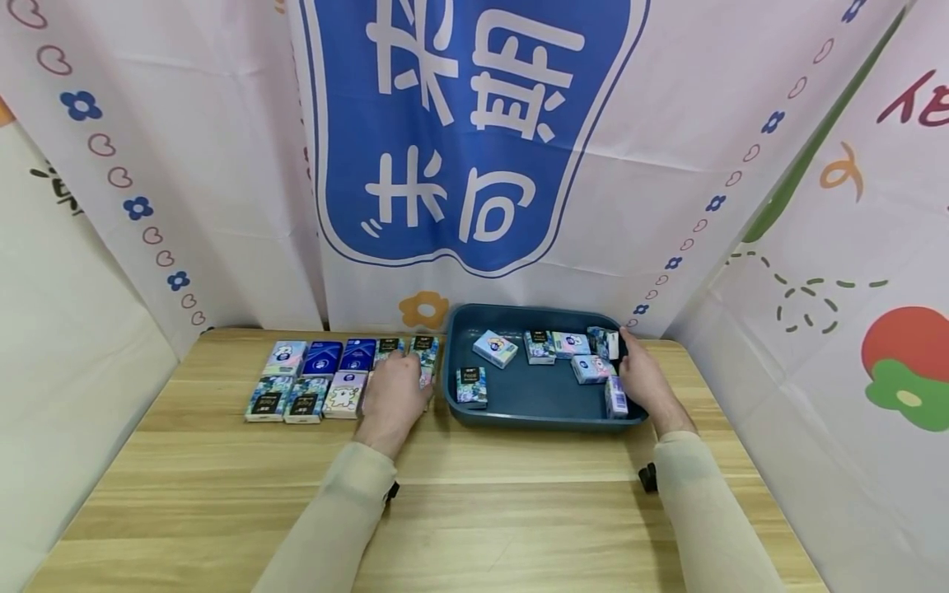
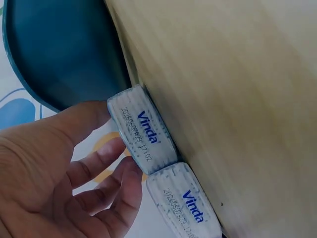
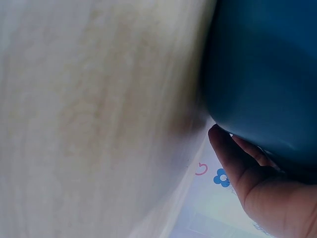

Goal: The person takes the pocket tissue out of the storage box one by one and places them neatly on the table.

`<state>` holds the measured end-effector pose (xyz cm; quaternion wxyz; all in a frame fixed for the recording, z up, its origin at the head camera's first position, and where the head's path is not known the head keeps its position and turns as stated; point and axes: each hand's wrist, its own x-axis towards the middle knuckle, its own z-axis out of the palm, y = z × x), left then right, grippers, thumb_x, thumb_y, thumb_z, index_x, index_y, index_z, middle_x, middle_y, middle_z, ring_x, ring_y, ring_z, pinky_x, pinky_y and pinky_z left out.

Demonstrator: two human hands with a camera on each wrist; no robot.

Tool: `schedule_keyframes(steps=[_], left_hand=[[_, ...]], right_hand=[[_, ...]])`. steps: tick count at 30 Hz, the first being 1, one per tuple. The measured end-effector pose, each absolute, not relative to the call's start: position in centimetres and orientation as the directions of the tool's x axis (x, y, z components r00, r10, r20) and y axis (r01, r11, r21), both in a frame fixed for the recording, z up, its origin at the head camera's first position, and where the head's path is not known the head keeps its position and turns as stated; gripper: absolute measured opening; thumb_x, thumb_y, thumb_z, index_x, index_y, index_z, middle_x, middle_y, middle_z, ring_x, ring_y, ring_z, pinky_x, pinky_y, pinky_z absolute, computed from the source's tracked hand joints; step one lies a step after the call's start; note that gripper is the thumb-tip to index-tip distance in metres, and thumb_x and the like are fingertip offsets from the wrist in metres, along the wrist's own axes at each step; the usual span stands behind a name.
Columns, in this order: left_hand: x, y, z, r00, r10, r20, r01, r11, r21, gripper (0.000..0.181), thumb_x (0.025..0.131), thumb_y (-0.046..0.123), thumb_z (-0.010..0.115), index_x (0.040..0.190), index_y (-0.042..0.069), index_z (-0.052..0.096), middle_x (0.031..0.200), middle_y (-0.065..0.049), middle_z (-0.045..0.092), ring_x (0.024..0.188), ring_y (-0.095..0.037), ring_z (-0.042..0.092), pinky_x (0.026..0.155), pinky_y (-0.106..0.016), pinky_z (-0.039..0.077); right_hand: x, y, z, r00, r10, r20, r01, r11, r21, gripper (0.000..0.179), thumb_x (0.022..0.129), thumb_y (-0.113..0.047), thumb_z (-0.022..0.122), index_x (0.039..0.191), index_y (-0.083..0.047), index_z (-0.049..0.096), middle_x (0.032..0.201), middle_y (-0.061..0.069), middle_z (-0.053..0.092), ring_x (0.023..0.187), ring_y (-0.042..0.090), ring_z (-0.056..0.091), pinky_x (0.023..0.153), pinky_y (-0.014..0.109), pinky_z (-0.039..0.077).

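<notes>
My left hand (image 1: 396,387) is at the right end of two rows of small tissue packs (image 1: 285,359) left of the tray. In the left wrist view its thumb and fingers hold the sides of a white-ended Vinda tissue pack (image 2: 142,130), and a second Vinda pack (image 2: 184,201) lies against it. My right hand (image 1: 643,379) is at the right end of the blue-green tray (image 1: 530,418) and grips its side. Fingers (image 3: 229,153) press the outer wall in the right wrist view; the thumb is hidden. A tilted pack (image 1: 602,342) sits inside, close to that hand.
Several other tissue packs lie loose in the tray, among them a light blue one (image 1: 495,349) and a dark floral one (image 1: 471,387). A printed curtain (image 1: 245,206) hangs behind the wooden table (image 1: 504,519), and a white patterned wall (image 1: 830,346) stands at the right.
</notes>
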<state>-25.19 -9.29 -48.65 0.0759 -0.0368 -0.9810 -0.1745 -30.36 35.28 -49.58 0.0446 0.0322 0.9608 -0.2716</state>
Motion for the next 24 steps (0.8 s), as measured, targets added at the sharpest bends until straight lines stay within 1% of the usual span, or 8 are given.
schedule_keyframes(steps=[4, 7, 9, 14, 17, 20, 22, 24], left_hand=[[-25.4, -9.3, -48.4, -0.983, 0.057, 0.177, 0.121, 0.918, 0.377, 0.032, 0.104, 0.023, 0.091, 0.112, -0.006, 0.081, 0.112, -0.025, 0.08, 0.101, -0.044, 0.082, 0.088, -0.056, 0.073], [-25.3, -9.0, -47.8, -0.983, 0.059, 0.174, 0.128, 0.898, 0.42, 0.028, 0.109, 0.025, 0.085, 0.112, -0.003, 0.081, 0.111, -0.022, 0.08, 0.1, -0.039, 0.081, 0.089, -0.053, 0.072], [-25.1, -8.6, -47.3, -0.981, 0.059, 0.183, 0.136, 0.887, 0.442, 0.027, 0.111, 0.025, 0.082, 0.115, -0.002, 0.081, 0.112, -0.021, 0.08, 0.101, -0.037, 0.08, 0.09, -0.052, 0.072], [-24.3, -7.0, -45.8, -0.964, 0.075, 0.255, 0.195, 0.853, 0.484, 0.023, 0.11, 0.021, 0.084, 0.117, -0.001, 0.082, 0.115, -0.02, 0.08, 0.102, -0.036, 0.079, 0.09, -0.049, 0.072], [-23.9, -5.9, -45.2, -0.954, 0.099, 0.284, 0.232, 0.844, 0.484, 0.025, 0.109, 0.021, 0.085, 0.121, -0.001, 0.083, 0.121, -0.02, 0.081, 0.107, -0.036, 0.081, 0.094, -0.048, 0.073], [-23.5, -4.6, -45.0, -0.953, 0.133, 0.273, 0.253, 0.845, 0.472, 0.03, 0.109, 0.023, 0.086, 0.128, -0.001, 0.082, 0.127, -0.021, 0.082, 0.108, -0.035, 0.083, 0.094, -0.047, 0.074], [-23.4, -3.7, -45.0, -0.953, 0.159, 0.257, 0.264, 0.852, 0.453, 0.033, 0.11, 0.024, 0.085, 0.131, -0.002, 0.082, 0.127, -0.02, 0.082, 0.107, -0.034, 0.083, 0.093, -0.046, 0.074], [-23.2, -3.0, -45.1, -0.953, 0.182, 0.241, 0.273, 0.861, 0.429, 0.035, 0.11, 0.025, 0.085, 0.132, -0.002, 0.082, 0.123, -0.019, 0.082, 0.103, -0.032, 0.083, 0.09, -0.045, 0.074]], right_hand=[[-30.4, 35.3, -49.7, -0.995, 0.034, -0.098, 0.08, 0.851, -0.52, 0.071, 0.12, -0.003, 0.037, 0.187, 0.0, 0.013, 0.191, 0.037, 0.02, 0.176, 0.06, 0.028, 0.145, 0.072, 0.026], [-30.5, 35.3, -49.7, -0.995, 0.03, -0.09, 0.072, 0.852, -0.519, 0.071, 0.119, -0.002, 0.036, 0.187, 0.001, 0.013, 0.19, 0.037, 0.02, 0.176, 0.06, 0.029, 0.145, 0.072, 0.026], [-30.5, 35.3, -49.7, -0.995, 0.031, -0.092, 0.075, 0.849, -0.523, 0.071, 0.119, -0.002, 0.036, 0.187, 0.0, 0.013, 0.191, 0.037, 0.019, 0.176, 0.059, 0.028, 0.146, 0.072, 0.026], [-30.4, 35.2, -49.5, -0.994, 0.038, -0.107, 0.09, 0.843, -0.531, 0.072, 0.12, -0.003, 0.035, 0.188, -0.002, 0.01, 0.192, 0.035, 0.017, 0.178, 0.058, 0.025, 0.146, 0.071, 0.024], [-30.3, 35.2, -49.4, -0.994, 0.037, -0.107, 0.088, 0.845, -0.527, 0.072, 0.12, -0.003, 0.036, 0.188, -0.002, 0.01, 0.192, 0.035, 0.018, 0.177, 0.059, 0.026, 0.146, 0.071, 0.025], [-30.3, 35.2, -49.5, -0.994, 0.039, -0.106, 0.089, 0.847, -0.523, 0.072, 0.12, -0.003, 0.036, 0.188, -0.002, 0.011, 0.192, 0.035, 0.018, 0.177, 0.058, 0.026, 0.146, 0.071, 0.025], [-30.4, 35.2, -49.6, -0.993, 0.041, -0.107, 0.091, 0.847, -0.524, 0.072, 0.12, -0.003, 0.036, 0.188, -0.003, 0.01, 0.192, 0.034, 0.018, 0.177, 0.058, 0.027, 0.146, 0.071, 0.026], [-30.4, 35.2, -49.7, -0.993, 0.044, -0.107, 0.094, 0.844, -0.528, 0.072, 0.121, -0.004, 0.035, 0.188, -0.003, 0.01, 0.193, 0.034, 0.018, 0.178, 0.058, 0.026, 0.146, 0.071, 0.025]])
